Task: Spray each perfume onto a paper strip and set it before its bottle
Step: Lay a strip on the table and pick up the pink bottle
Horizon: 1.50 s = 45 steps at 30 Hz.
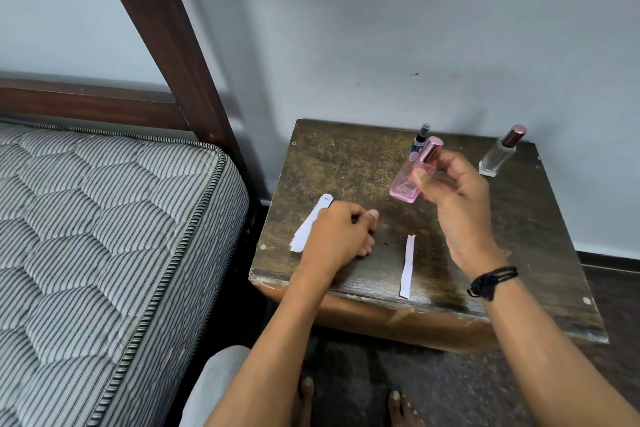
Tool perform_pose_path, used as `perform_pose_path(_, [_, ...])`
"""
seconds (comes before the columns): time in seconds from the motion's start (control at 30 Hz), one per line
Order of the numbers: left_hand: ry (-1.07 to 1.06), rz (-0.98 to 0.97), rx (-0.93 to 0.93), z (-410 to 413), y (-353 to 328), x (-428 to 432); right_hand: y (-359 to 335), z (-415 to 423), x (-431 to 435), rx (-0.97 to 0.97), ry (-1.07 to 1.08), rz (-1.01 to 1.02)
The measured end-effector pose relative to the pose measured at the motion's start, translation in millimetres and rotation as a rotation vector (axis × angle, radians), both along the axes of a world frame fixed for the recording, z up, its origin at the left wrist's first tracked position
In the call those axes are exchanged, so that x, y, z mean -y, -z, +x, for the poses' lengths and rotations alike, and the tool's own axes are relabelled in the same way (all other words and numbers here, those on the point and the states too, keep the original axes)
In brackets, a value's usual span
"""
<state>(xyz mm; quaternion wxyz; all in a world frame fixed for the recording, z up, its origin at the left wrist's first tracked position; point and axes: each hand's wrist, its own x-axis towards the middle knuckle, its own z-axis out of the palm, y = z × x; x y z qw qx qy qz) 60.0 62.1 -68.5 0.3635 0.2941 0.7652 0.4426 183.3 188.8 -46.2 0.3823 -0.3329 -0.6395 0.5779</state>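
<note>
Holding the pink perfume bottle (408,180) tilted above the table (346,163), the right hand (453,198) pinches it between thumb and fingertips, lifted clear of the surface. Its cap is on; that hints the bottle is either about to be opened or about to go back among the others, though I cannot tell which. The high, loose pinch suits turning the bottle or reaching the cap with a finger.

The left hand (337,236) rests curled on the table, its knuckles pressing on a small stack of paper strips (311,224) near the table's left edge — likely keeping them from sliding and ready to draw one out. Whether its fingers actually pinch a strip I cannot tell; they are folded under.

One single strip (408,267) lies alone toward the front edge, roughly in line with the lifted bottle, well apart from the stack. It may be the strip meant for this perfume.

At the back of the table stand two more bottles: a clear one with a dark rose cap (500,152), off to the right, and a small dark-capped one (420,139) partly hidden behind the pink bottle. No strip lies before either — by my reading those two remain to be done.
</note>
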Motion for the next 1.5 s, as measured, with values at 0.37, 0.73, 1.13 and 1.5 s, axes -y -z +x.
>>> perform_pose_path(0.37, [0.083,-0.200,-0.539,11,-6,3,-1,-2,1,0.012,-0.006,0.003])
perform_pose_path(0.73, [0.257,-0.389,-0.559,-2,-20,10,-1,3,3,0.028,0.013,-0.023])
perform_pose_path(1.13, [-0.063,0.123,-0.187,-7,-14,3,-7,37,39,0.019,-0.105,-0.226])
perform_pose_path(1.5, [-0.042,0.516,0.164,12,-34,-1,-14,67,31,0.128,-0.305,-0.330])
